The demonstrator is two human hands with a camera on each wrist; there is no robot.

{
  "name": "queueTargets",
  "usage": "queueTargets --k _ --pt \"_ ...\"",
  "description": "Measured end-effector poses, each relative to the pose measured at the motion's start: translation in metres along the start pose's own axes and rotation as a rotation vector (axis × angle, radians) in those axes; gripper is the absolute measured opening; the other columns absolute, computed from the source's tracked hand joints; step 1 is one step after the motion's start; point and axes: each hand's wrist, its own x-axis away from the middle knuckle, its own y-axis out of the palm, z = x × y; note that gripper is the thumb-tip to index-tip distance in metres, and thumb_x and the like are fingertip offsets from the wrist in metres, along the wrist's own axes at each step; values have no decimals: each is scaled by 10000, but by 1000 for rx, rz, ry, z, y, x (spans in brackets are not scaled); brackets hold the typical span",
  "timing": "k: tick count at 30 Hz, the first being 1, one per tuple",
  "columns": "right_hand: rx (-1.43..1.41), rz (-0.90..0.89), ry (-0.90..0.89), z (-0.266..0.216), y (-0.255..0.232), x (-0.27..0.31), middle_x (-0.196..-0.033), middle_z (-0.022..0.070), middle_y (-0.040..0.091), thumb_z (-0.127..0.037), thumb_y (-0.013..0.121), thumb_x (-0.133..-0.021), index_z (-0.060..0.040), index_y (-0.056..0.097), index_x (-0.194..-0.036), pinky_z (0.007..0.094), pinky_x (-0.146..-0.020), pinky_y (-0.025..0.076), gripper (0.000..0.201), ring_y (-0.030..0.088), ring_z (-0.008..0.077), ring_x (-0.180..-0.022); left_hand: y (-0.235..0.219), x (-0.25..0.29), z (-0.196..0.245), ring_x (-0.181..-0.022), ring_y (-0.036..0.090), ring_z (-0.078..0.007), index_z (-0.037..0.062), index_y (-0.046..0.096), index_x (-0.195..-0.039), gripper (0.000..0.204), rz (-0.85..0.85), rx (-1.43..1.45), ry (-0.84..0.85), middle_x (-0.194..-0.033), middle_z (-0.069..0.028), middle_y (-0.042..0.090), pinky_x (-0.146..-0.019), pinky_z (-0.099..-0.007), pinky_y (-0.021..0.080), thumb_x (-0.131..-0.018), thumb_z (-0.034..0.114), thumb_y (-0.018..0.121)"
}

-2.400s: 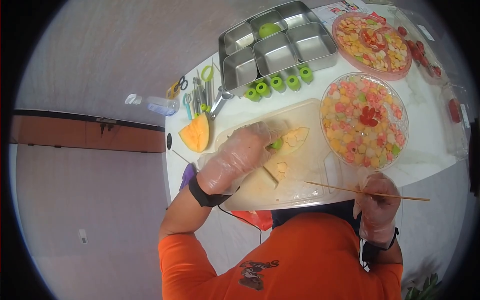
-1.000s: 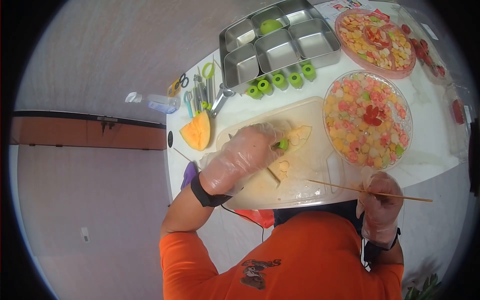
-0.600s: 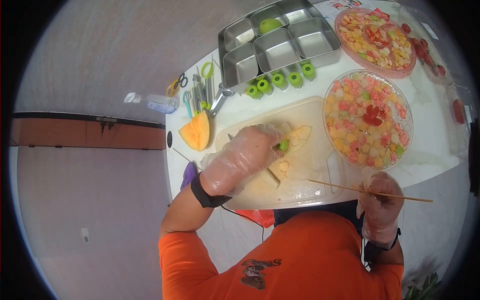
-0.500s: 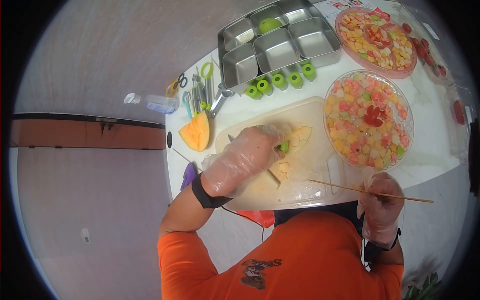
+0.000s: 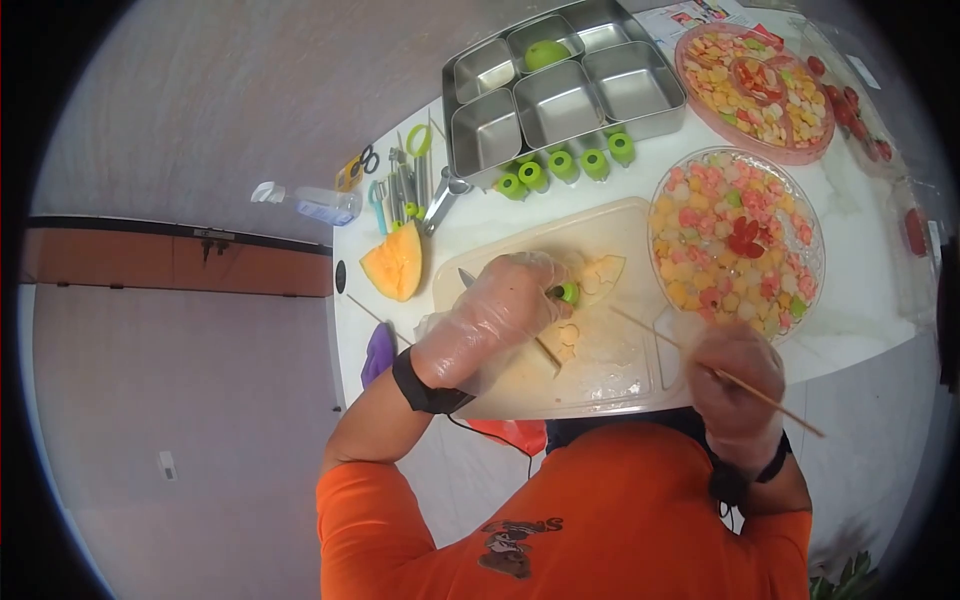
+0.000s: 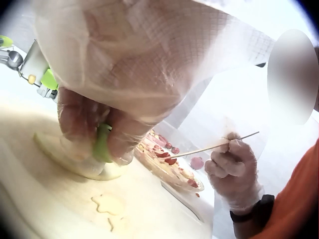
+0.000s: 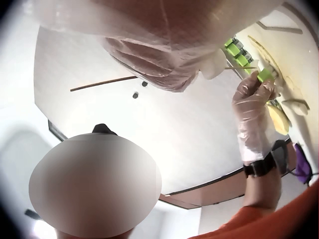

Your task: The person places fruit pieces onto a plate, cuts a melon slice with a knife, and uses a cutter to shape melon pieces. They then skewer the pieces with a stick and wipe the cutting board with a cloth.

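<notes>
In a clear glove, the left hand (image 5: 500, 305) pinches a small green-handled cutter (image 5: 568, 293) over the cutting board (image 5: 620, 225). In the left wrist view the green cutter (image 6: 102, 144) sits between thumb and fingers, beside a pale melon slice (image 6: 65, 157). That melon slice (image 5: 603, 275) has cut-out edges. Cut melon bits (image 5: 566, 342) lie nearer the body, and a knife (image 5: 547, 355) is partly under the left hand. The gloved right hand (image 5: 738, 385) grips a thin wooden skewer (image 5: 775, 402), its tip pointing over the board's right part.
A round dish (image 5: 735, 245) of small fruit shapes stands right of the board, a pink divided tray (image 5: 755, 90) behind it. A steel tray (image 5: 565, 90) with compartments is at the back, green cutters (image 5: 563, 165) before it. An orange melon wedge (image 5: 393, 262) lies left.
The right hand has moved a little up and left, and the skewer has tilted, its tip now higher. The left hand has barely moved, with the green cutter still in its fingers.
</notes>
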Motion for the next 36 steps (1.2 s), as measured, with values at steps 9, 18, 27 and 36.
queueTargets --k 9,18,27,36 --pt "227 -341 -72 -1 20 0 -866 98 668 -22 656 -816 -68 647 -921 441 -700 500 116 611 339 -769 6 4 -4 -943 714 -336 114 728 -1230 441 26 14 -34 -1031 -160 745 -845 -374 553 -808 181 839" --pt "217 -334 -29 -5 21 12 -883 111 681 17 649 -819 -60 650 -929 440 -734 508 134 634 343 -812 10 9 -8 -929 735 -260 77 711 -1260 452 63 113 -18 -1063 -161 749 -854 -332 561 -832 153 832" --pt "194 -346 -11 -5 18 16 -925 126 686 11 660 -835 -69 647 -985 449 -767 516 171 647 353 -851 33 10 -41 -981 696 -148 -56 618 -1364 487 89 616 -99 -1135 -114 746 -883 -271 564 -894 -46 743" --pt "214 -349 -11 -5 20 16 -928 117 691 30 668 -816 -69 649 -974 439 -760 517 188 648 350 -840 37 13 -49 -1005 686 -160 -97 558 -1401 485 104 754 -132 -1152 -127 728 -888 -269 554 -936 -52 689"
